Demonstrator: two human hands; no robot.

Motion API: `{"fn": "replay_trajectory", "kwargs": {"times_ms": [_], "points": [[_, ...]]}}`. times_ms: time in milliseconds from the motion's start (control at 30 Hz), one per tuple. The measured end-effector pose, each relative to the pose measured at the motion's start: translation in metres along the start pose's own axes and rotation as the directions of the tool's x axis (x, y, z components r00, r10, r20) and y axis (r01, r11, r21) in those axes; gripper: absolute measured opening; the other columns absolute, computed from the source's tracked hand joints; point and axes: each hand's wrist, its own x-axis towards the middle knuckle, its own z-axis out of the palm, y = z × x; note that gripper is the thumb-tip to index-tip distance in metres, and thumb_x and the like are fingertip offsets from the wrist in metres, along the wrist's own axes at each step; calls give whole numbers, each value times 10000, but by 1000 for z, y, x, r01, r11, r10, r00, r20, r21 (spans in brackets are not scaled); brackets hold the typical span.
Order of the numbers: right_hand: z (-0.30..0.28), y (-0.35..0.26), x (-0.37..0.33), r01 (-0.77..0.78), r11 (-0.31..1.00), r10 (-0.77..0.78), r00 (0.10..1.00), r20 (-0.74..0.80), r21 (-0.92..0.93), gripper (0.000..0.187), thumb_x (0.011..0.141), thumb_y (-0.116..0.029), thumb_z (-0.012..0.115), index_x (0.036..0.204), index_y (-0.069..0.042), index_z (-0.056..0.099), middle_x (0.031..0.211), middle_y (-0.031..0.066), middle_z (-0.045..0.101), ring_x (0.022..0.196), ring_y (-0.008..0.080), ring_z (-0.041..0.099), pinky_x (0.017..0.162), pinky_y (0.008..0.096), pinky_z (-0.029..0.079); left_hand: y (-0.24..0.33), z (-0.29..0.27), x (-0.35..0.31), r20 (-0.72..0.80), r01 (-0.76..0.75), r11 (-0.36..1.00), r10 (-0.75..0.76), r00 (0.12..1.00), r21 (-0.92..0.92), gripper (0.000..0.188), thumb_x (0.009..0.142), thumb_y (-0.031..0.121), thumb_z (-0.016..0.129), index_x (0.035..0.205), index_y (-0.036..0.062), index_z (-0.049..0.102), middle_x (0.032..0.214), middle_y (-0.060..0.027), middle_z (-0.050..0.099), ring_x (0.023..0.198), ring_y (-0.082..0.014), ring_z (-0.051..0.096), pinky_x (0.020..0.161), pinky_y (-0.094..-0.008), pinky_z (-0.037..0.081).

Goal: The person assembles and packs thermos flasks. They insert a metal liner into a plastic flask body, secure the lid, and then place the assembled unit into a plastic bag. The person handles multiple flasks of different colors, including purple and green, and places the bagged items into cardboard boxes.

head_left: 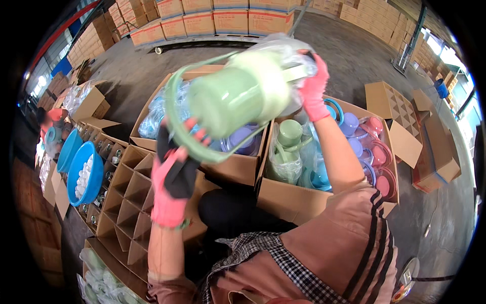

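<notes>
A pale green plastic jug (pixel 230 96), shaped like a vacuum flask with a large hoop handle, is tilted on its side in front of me and blurred by motion. My left hand (pixel 174 172), in a pink and black glove, has its fingers curled round the hoop at the lower left. At the far end my pink-gloved right hand (pixel 315 81) closes on the jug's narrow top, beside a crumpled clear plastic bag (pixel 278 43). Below, an open carton (pixel 298 200) holds green, blue, purple and pink plastic ware, some of it bagged.
Behind the jug, another carton (pixel 235 169) holds bagged blue and purple ware. Left stands a divided carton (pixel 126 187), near a blue basin (pixel 91 175) of small white pieces. Empty cartons (pixel 435 147) lie right. Stacked boxes fill a trolley (pixel 212 40) behind; another person (pixel 53 121) is far left.
</notes>
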Motion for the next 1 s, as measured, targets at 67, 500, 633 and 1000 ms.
{"fn": "replay_trajectory", "kwargs": {"times_ms": [67,500,633,1000], "points": [[4,70,-11,-331,865,393,914,-98,378,215,767,-85,532,974,-29,544,895,78,598,825,194,573,747,308,458,-27,34,42,157,92,996,-91,983,0,630,711,-9,566,1277,74,303,1201,-166,430,1078,-290,452,903,-371,379],[-29,249,-263,-578,750,639,758,128,-322,200,800,-85,465,978,-10,518,964,131,537,826,214,536,690,342,455,-198,43,61,401,-43,742,-312,862,669,732,692,155,668,1283,-4,265,1275,-127,354,1191,-180,313,986,-287,233],[-35,263,-251,-963,202,930,245,274,176,237,796,-62,448,1014,-8,522,944,112,548,828,186,520,715,310,430,-181,24,27,384,-1,616,-491,782,788,702,710,211,648,1267,-9,282,1283,-161,335,1223,-246,293,997,-308,239],[-67,335,-319,399,540,741,193,643,-741,191,779,-129,439,714,-76,610,818,128,578,734,218,548,611,365,409,-72,-110,-107,-193,330,400,-345,918,855,464,746,114,614,1155,-9,433,1147,-121,500,1098,-229,449,932,-311,331]]}}
